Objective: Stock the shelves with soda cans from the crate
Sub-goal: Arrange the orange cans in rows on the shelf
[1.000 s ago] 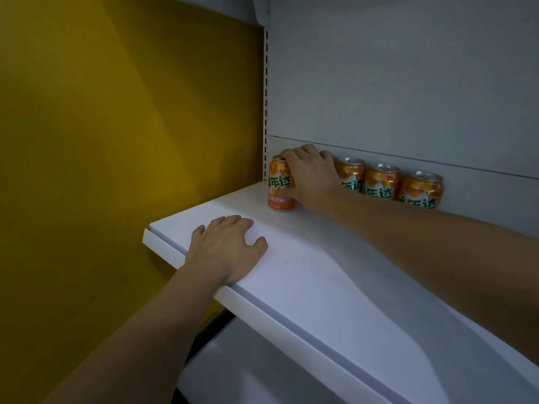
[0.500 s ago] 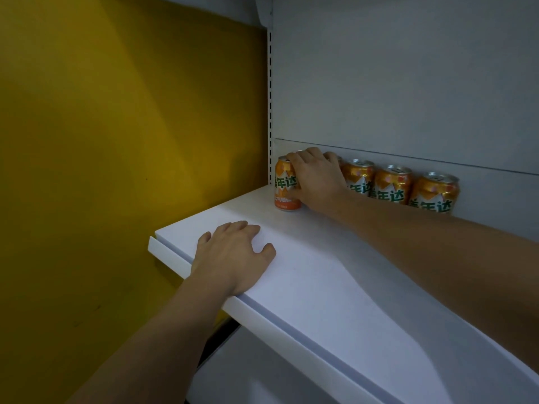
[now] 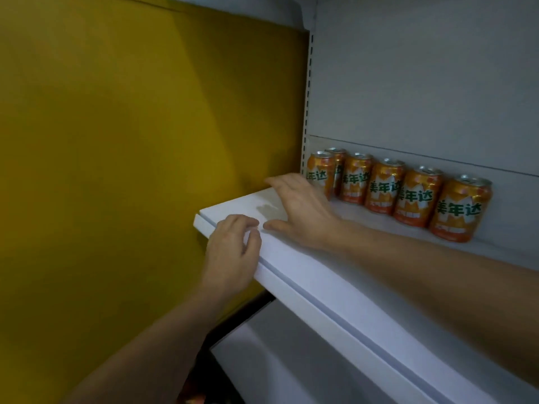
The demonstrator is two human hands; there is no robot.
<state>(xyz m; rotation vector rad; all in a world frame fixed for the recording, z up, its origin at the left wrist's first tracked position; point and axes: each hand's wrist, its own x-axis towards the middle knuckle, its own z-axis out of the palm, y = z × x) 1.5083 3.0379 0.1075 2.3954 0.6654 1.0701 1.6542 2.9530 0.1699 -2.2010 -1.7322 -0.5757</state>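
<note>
Several orange soda cans (image 3: pixel 385 186) with green lettering stand upright in a row along the back wall of a white shelf (image 3: pixel 335 275). The leftmost can (image 3: pixel 320 173) stands slightly in front of another at the left end. My right hand (image 3: pixel 300 211) lies flat on the shelf in front of that can, fingers spread, holding nothing. My left hand (image 3: pixel 233 252) rests on the shelf's front left corner, fingers curled over the edge. The crate is out of view.
A yellow wall (image 3: pixel 131 141) runs along the left of the shelving. A slotted metal upright (image 3: pixel 307 97) marks the shelf's back left corner, with a grey back panel (image 3: pixel 423 83) behind. A lower white shelf (image 3: pixel 291 360) shows beneath.
My right hand has let go of the leftmost can and drawn back toward the shelf's front. My left hand slid from flat on the shelf to its front edge. The view shifted right.
</note>
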